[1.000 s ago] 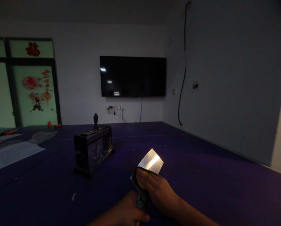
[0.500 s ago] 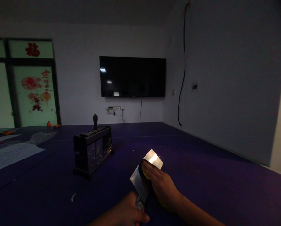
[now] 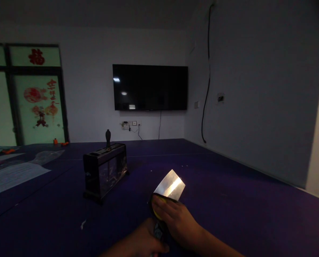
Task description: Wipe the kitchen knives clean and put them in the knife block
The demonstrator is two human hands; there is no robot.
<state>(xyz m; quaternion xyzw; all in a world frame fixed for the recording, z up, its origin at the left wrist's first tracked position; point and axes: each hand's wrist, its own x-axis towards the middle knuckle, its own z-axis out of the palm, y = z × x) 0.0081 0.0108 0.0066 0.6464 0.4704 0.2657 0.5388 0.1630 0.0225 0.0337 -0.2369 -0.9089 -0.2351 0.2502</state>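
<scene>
Low in the middle, my left hand (image 3: 143,237) is closed round the handle of a cleaver (image 3: 170,185). Its broad, shiny blade points up and away from me, with light glinting near the far end. My right hand (image 3: 179,221) presses a dark and yellow cloth (image 3: 156,211) against the blade's nearer part, covering the stretch by the handle. Left of my hands stands a black knife block (image 3: 104,171) with clear sides, and one dark handle (image 3: 108,138) sticks up from its top.
The purple table (image 3: 229,210) runs to the walls. Printed paper (image 3: 17,176) and clear plastic (image 3: 47,157) lie at left, near small orange items (image 3: 9,151). A white scrap (image 3: 83,224) lies in front of the block. A television (image 3: 150,87) and a hanging black cable (image 3: 208,85) are on the walls.
My right hand and the cloth have slid down the blade toward the handle, baring more of its far end. The cleaver and my left hand stay nearly in place.
</scene>
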